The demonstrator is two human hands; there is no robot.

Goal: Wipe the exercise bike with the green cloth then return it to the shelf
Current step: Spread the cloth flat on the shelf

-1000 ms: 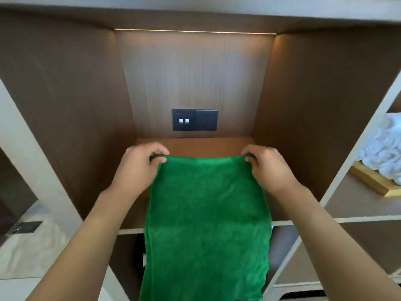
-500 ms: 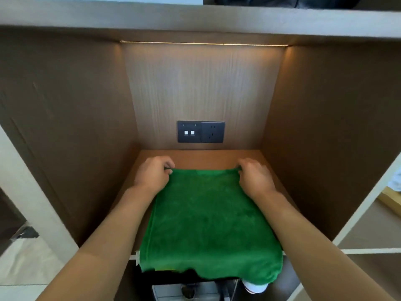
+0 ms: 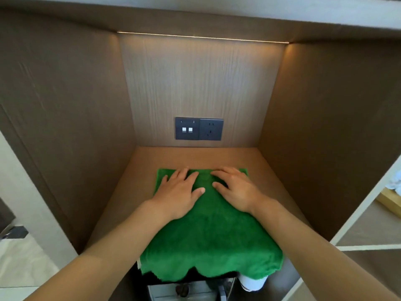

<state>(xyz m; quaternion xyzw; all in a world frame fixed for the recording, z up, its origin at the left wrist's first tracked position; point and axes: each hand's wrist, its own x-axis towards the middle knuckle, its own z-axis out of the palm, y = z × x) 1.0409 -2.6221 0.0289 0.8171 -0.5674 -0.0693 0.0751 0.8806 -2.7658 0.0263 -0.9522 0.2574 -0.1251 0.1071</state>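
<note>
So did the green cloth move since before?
Yes. The green cloth slid deeper onto the shelf, toward the socket, and now lies flat.

No text, label or number can be read anywhere.

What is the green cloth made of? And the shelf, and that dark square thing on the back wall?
The green cloth looks like soft, fuzzy microfibre or terry: its surface is napped and its front edge droops in waves. The shelf looks like wood or wood-look laminate, matt brown with fine grain lines on the back panel. The dark socket plate seems to be smooth, matt plastic, though it could be metal.
</note>
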